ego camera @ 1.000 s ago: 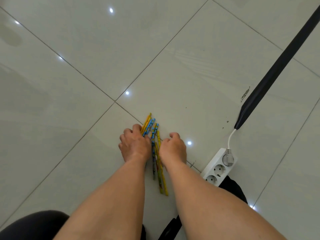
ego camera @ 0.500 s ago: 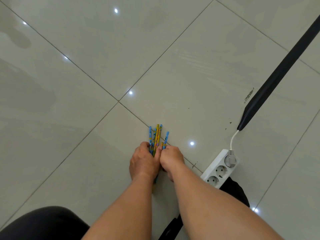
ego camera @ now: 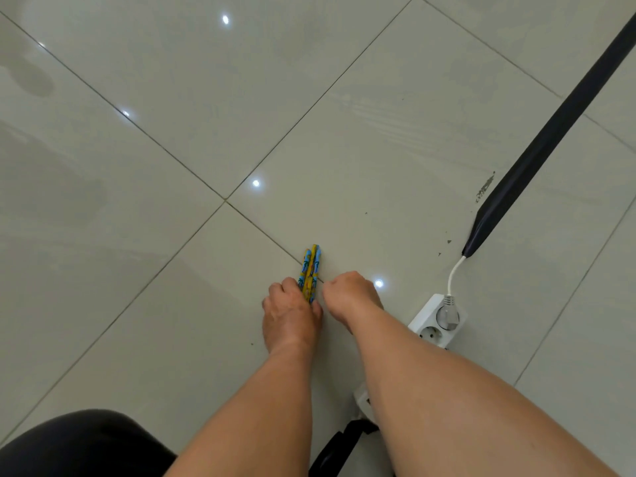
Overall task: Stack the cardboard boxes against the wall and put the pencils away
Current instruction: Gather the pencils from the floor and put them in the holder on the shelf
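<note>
A tight bundle of several blue and yellow pencils (ego camera: 310, 270) sticks out forward from my left hand (ego camera: 290, 316), which grips them low over the pale tiled floor. Only the front ends of the pencils show; the rest is hidden under that hand. My right hand (ego camera: 349, 297) is just right of the bundle with its fingers curled, a narrow gap apart from it, and I cannot see anything in it. No cardboard boxes are in view.
A white power strip (ego camera: 434, 323) with a grey plug lies on the floor right of my right hand. Its white cord runs into a long black cable cover (ego camera: 547, 136) stretching to the top right. Dark clothing (ego camera: 79, 445) shows at the bottom left.
The spread pencils have been gathered into one tight bundle held by my left hand. My right hand has come off the bundle and sits slightly to the right.
</note>
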